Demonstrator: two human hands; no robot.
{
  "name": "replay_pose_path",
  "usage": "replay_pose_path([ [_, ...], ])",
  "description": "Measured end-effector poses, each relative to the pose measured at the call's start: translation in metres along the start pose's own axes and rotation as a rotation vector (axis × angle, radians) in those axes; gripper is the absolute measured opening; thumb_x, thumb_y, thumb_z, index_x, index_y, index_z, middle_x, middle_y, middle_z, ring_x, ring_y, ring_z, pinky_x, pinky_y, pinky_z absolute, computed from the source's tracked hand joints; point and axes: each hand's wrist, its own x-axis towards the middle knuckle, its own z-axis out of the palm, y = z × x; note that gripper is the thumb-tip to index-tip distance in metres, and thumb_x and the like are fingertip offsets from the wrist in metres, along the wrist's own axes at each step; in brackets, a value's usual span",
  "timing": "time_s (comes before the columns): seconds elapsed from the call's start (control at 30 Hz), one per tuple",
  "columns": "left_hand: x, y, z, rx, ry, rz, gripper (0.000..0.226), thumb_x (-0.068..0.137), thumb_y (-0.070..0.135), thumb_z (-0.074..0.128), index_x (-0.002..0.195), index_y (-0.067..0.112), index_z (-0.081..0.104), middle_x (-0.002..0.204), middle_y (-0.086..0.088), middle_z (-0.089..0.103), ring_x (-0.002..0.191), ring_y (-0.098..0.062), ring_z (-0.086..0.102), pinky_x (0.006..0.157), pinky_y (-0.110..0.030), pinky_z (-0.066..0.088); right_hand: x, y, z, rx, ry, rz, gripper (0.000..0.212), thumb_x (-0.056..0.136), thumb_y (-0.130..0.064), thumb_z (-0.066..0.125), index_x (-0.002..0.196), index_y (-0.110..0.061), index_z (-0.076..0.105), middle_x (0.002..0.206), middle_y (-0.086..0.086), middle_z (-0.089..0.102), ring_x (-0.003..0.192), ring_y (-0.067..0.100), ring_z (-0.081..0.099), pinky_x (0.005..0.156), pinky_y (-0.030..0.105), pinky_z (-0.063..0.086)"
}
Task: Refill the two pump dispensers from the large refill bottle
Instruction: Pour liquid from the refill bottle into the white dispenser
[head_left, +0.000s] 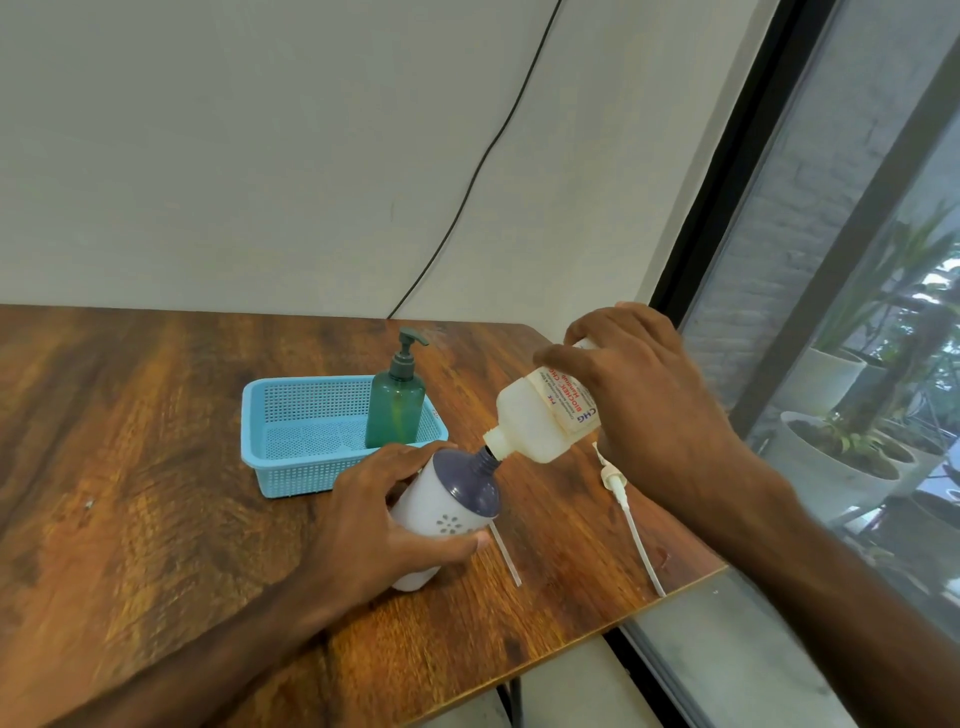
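Looking down from head height, we see a wooden table set against a pale wall, with a big window along its right side. A light blue mesh basket sits towards the back of the table. A green pump dispenser stands upright in the basket's right end, with its pump fitted.

In front of the basket, both hands meet over the table. The right hand wraps around the large refill bottle, a milky white bottle with a red and blue label, and holds it tipped down to the left. The bottle's open neck touches the neck of a white dispenser with a dark blue shoulder. The left hand curls around this dispenser and holds it tilted towards the bottle, with the base down at the table. We cannot tell whether liquid is flowing.

A loose white pump head with a long tube lies on the table below the right hand. A second thin tube lies beside the white dispenser, its upper end hidden.
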Motion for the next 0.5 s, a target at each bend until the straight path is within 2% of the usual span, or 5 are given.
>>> replay_pose_path([
  [0.17,-0.0003,-0.0026,0.0004,-0.004,0.004,-0.011,0.070,0.052,0.069,0.092,0.113,0.047,0.066,0.109,0.029,0.069,0.107,0.004,0.064,0.080,-0.015,0.053,0.0023,-0.0018,-0.0015,-0.024,0.015,-0.021,0.069,0.086,-0.023,0.075,0.145,-0.038,0.042,0.150,0.001,0.040,0.147,0.025,0.025,0.122,0.041,0.011],
  [0.33,-0.0003,-0.0036,0.0002,0.013,0.004,-0.001,0.075,0.053,0.064,0.094,0.120,0.041,0.068,0.111,0.027,0.070,0.107,0.002,0.065,0.081,-0.015,0.054,0.0041,-0.0034,-0.0043,-0.065,0.023,-0.052,0.068,0.087,-0.022,0.074,0.145,-0.037,0.041,0.151,0.002,0.040,0.146,0.026,0.025,0.122,0.042,0.010],
  [0.5,-0.0005,-0.0031,0.0000,0.011,0.006,-0.002,0.072,0.053,0.063,0.095,0.117,0.046,0.066,0.110,0.029,0.069,0.107,0.004,0.064,0.081,-0.011,0.053,0.0060,-0.0061,-0.0051,-0.099,0.033,-0.079,0.069,0.086,-0.024,0.076,0.145,-0.037,0.042,0.150,0.003,0.041,0.146,0.027,0.027,0.121,0.042,0.014],
])
